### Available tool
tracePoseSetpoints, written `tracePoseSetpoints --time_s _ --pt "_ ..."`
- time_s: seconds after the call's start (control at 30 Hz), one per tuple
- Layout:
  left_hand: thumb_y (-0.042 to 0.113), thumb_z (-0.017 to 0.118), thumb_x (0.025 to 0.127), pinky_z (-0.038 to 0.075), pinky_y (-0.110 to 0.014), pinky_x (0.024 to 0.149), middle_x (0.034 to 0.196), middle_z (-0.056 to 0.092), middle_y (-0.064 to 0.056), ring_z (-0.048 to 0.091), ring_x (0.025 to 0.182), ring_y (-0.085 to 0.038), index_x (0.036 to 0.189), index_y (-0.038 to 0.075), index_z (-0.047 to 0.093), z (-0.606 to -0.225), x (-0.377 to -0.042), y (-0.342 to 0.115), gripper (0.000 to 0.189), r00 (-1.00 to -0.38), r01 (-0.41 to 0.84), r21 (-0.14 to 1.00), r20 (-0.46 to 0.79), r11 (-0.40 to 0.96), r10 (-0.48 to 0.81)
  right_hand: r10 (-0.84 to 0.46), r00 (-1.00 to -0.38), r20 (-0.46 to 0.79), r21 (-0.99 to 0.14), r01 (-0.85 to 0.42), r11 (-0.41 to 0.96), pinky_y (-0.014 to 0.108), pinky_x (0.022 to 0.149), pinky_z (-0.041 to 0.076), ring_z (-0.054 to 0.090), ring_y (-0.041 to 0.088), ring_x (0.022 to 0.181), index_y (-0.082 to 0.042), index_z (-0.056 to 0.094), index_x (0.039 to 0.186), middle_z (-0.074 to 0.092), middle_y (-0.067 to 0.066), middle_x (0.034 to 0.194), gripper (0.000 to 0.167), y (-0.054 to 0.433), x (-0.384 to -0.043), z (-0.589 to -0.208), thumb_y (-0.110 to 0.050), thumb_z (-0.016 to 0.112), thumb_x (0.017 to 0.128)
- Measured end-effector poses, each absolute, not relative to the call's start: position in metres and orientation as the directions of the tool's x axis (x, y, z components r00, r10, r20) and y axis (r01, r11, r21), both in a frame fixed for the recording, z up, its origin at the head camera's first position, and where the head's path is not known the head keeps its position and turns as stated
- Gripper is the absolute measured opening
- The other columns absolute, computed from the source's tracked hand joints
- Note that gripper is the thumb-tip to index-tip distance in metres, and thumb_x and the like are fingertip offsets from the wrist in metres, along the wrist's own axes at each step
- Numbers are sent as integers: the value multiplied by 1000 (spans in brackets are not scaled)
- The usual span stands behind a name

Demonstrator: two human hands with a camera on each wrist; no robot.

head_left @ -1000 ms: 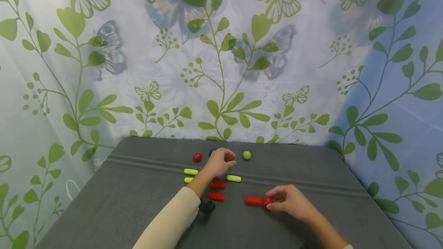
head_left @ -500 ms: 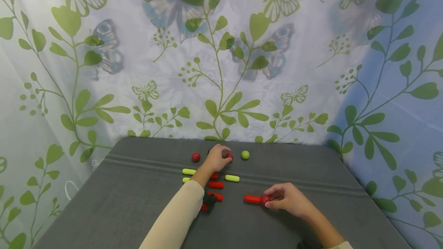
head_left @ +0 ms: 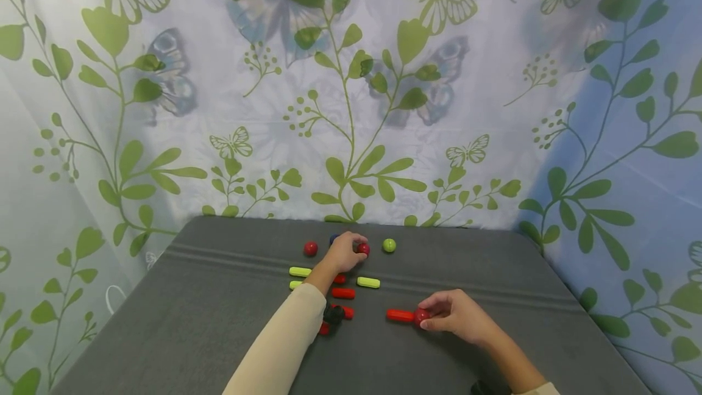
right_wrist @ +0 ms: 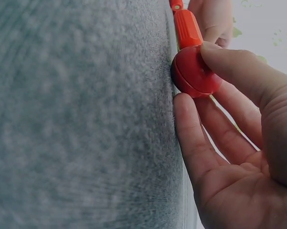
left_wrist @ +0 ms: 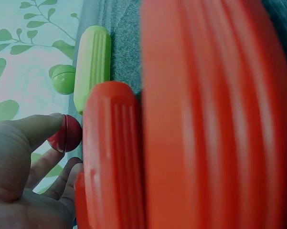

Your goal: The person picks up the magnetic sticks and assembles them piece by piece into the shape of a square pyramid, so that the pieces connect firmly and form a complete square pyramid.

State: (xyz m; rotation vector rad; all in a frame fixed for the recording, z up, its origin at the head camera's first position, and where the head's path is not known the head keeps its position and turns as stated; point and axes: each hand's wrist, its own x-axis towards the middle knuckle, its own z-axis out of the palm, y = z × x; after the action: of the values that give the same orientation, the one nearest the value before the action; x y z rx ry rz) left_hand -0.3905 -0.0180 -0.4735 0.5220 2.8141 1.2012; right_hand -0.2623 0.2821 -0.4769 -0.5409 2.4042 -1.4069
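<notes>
My left hand (head_left: 344, 252) reaches toward the back of the table, thumb and a finger pinching a red ball (left_wrist: 67, 134) with a seam around it. Nearer the front right, my right hand (head_left: 457, 317) pinches another red ball (right_wrist: 195, 71) between thumb and fingers. That ball meets the end of a red ridged rod (head_left: 400, 316), which lies pointing left. Red rods (head_left: 343, 293) lie below my left forearm, some partly hidden by the sleeve and wrist camera. In the left wrist view, a large red rod (left_wrist: 215, 114) fills the right side.
Behind the left hand lie a red ball (head_left: 310, 249), a partly hidden blue ball (head_left: 333, 239) and a green ball (head_left: 389, 245). Yellow-green rods (head_left: 368, 283) lie on both sides of the left wrist. The grey table (head_left: 219, 322) ends at a patterned curtain (head_left: 263, 108).
Since a second ago my left hand has shifted slightly, showing more of the red ball at its fingertips. My left forearm now covers other parts of the red rods. My right hand stays nearly still.
</notes>
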Motion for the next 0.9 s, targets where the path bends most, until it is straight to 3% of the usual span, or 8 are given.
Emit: tracePoseSetpoints --time_s 0.2,0.53,0.9 --pt "10 75 93 50 -48 103 127 67 -13 62 120 -32 124 8 67 -472 -391 -17 33 -944 276 711 71 647 324 -461 -884 -77 -886 -151 439 24 73 58 71 16 90 1 73 115 76 15 104 35 283 -263 -478 -16 83 86" --pt "9 78 90 51 -45 102 119 69 -10 63 112 -28 115 11 68 -476 -394 -20 27 -935 306 693 91 653 343 -464 -883 -75 -883 -157 442 24 74 58 71 15 90 0 73 116 76 14 105 35 284 -265 -480 -17 83 86" --pt "15 79 91 58 -39 91 122 69 -7 68 110 -25 123 11 71 -464 -378 -25 34 -916 290 784 61 549 398 -462 -884 -65 -883 -165 439 24 73 58 71 13 89 1 73 116 76 15 104 36 284 -264 -480 -17 83 87"
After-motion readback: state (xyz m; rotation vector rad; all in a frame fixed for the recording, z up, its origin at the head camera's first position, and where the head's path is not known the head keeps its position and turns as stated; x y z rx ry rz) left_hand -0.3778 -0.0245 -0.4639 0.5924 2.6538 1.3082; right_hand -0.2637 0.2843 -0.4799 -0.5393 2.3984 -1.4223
